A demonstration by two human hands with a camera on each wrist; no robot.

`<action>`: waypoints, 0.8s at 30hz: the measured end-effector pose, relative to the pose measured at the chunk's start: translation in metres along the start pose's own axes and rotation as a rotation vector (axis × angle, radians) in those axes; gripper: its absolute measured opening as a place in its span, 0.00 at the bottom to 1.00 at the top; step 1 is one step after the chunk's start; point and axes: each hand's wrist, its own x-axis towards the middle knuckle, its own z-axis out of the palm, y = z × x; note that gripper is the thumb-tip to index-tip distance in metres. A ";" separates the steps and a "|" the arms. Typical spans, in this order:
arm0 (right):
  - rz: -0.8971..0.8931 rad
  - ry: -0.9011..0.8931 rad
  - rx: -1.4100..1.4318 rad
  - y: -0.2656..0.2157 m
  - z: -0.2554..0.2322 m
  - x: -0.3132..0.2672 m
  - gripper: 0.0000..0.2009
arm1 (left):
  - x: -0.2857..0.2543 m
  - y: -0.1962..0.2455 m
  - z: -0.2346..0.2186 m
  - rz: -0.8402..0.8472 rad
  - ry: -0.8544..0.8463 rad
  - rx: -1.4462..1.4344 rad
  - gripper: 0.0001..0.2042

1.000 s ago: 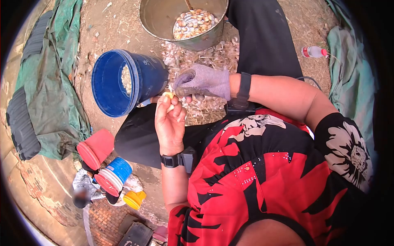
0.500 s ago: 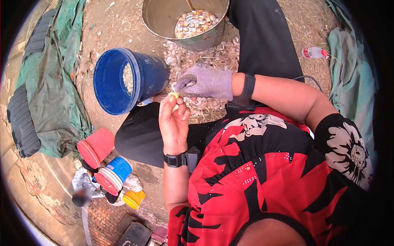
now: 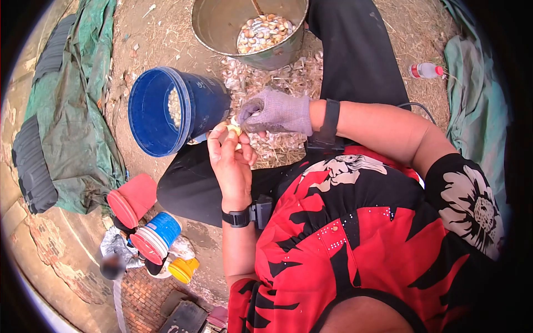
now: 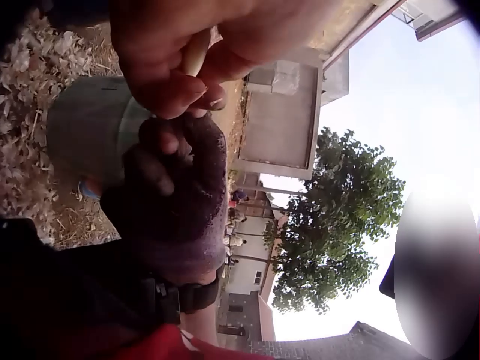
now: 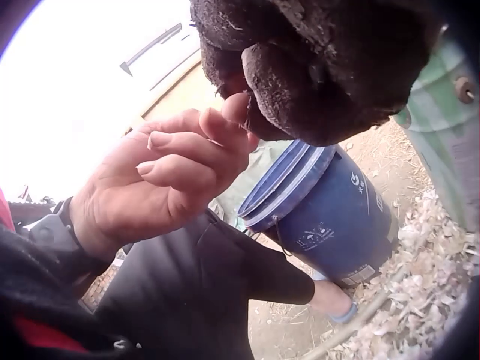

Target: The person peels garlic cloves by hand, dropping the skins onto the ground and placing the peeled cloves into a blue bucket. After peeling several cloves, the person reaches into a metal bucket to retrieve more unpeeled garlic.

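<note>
My bare left hand (image 3: 232,166) pinches a yellowish garlic clove (image 3: 234,130) between thumb and fingertips. Another pale clove (image 4: 196,52) shows among its fingers in the left wrist view. My right hand (image 3: 277,112), in a soiled lilac glove, meets it from the right with curled fingers. A whitish scrap of garlic skin (image 3: 234,120) sits at the gloved fingertips, right beside the clove. In the right wrist view the glove's dark fingers (image 5: 292,82) press against the left fingertips and hide the clove.
A blue bucket (image 3: 208,102) holding peeled cloves (image 3: 174,107) lies tilted toward me at left. Ahead, a metal pot (image 3: 277,59) contains unpeeled cloves (image 3: 264,32). Garlic skins (image 3: 288,77) cover the ground between my legs. A bottle (image 3: 425,70) lies at right; another person (image 3: 116,250) is lower left.
The left hand's fingers have shifted around the clove, its index finger now spread further left. The gloved hand stays close against it, moving only slightly.
</note>
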 end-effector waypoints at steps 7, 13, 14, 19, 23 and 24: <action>0.161 -0.033 0.412 0.005 -0.003 0.001 0.13 | 0.005 -0.006 -0.001 0.171 -0.022 0.231 0.13; 0.102 -0.047 0.283 0.009 -0.002 0.002 0.14 | 0.002 -0.010 -0.003 0.343 0.055 0.579 0.13; 0.058 -0.044 0.192 0.012 -0.003 0.004 0.15 | 0.000 -0.006 -0.004 0.354 0.045 0.545 0.13; 0.098 0.030 -0.380 0.010 -0.006 0.007 0.13 | -0.013 0.014 0.002 0.339 -0.009 0.572 0.14; 0.067 -0.035 0.213 0.006 -0.007 0.002 0.13 | -0.010 0.015 -0.011 0.318 -0.001 0.886 0.11; 0.067 -0.035 0.213 0.006 -0.007 0.002 0.13 | -0.010 0.014 -0.012 0.318 0.000 0.887 0.11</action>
